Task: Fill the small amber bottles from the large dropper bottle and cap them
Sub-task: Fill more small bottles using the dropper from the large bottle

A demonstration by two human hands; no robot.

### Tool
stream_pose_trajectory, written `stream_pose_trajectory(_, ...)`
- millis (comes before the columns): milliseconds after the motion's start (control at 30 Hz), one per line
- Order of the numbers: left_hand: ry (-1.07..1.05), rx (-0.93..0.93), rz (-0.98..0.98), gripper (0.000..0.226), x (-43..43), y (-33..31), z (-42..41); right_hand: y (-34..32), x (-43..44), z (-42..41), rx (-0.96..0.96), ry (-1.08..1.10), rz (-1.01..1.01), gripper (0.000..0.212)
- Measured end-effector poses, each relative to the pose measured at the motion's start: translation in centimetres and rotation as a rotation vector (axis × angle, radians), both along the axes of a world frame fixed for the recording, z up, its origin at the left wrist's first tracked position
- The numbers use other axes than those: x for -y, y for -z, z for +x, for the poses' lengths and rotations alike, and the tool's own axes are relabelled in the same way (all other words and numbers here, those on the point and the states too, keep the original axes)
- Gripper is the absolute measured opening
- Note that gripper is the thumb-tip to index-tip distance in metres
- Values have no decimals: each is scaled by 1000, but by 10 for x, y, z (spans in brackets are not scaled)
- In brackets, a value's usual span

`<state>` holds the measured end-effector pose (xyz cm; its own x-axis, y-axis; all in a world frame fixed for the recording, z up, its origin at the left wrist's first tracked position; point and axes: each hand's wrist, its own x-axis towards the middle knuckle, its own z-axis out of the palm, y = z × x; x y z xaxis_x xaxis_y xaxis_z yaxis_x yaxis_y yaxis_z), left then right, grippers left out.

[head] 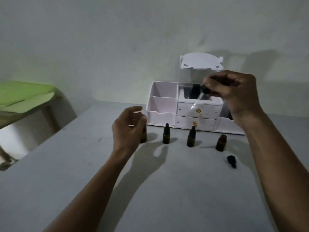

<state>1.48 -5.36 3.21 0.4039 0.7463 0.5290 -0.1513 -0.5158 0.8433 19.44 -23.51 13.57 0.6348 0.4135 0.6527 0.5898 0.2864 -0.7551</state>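
Note:
My right hand (234, 92) holds the dropper (199, 101) by its black bulb, raised above the table, with the glass pipette slanting down to the left. My left hand (127, 128) curls around the large amber bottle (143, 136), which it mostly hides; whether it grips the bottle is unclear. Two small amber bottles with black caps (166, 136) (191, 137) stand in a row to its right. A third small amber bottle (221, 142) stands uncapped at the right end. A loose black cap (231, 161) lies on the table in front of it.
A white desk organiser (164, 106) with compartments and two drawers stands against the wall behind the bottles. The grey table (167, 190) ends at the left, where a green-topped piece of furniture (25, 96) stands.

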Motion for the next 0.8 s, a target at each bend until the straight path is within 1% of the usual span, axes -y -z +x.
stream_pose_trajectory(67,-81,2,-77,34,-25,6,-6,1,-25,-14,-53,-46,27,6)
stream_pose_trajectory(100,-77,-6,-122,39,-36,11,-8,3,-39,-20,-73,-59,34,6)
stream_pose_trajectory(233,88,-90,-274,64,-58,33,-8,15,-86,-37,-127,-69,41,6)
stream_pose_trajectory(300,188,-113,-347,68,-60,43,-4,24,-103,-40,-126,-72,10,6)
stream_pose_trajectory(367,269,-125,-390,68,-63,50,-1,31,-113,-41,-130,-70,-5,5)
stream_pose_trajectory(467,333,-126,-389,63,-67,51,-2,37,-121,-40,-137,-54,5,8)
stream_pose_trajectory(567,314,-169,-319,52,-69,50,-4,37,-124,-38,-129,-44,-4,7)
stream_pose_trajectory(667,302,-197,-273,42,-70,53,-4,34,-126,-36,-77,-33,-17,3)
stream_pose_trajectory(800,308,-200,-245,40,-70,53,-4,30,-132,-37,19,-26,-88,4)
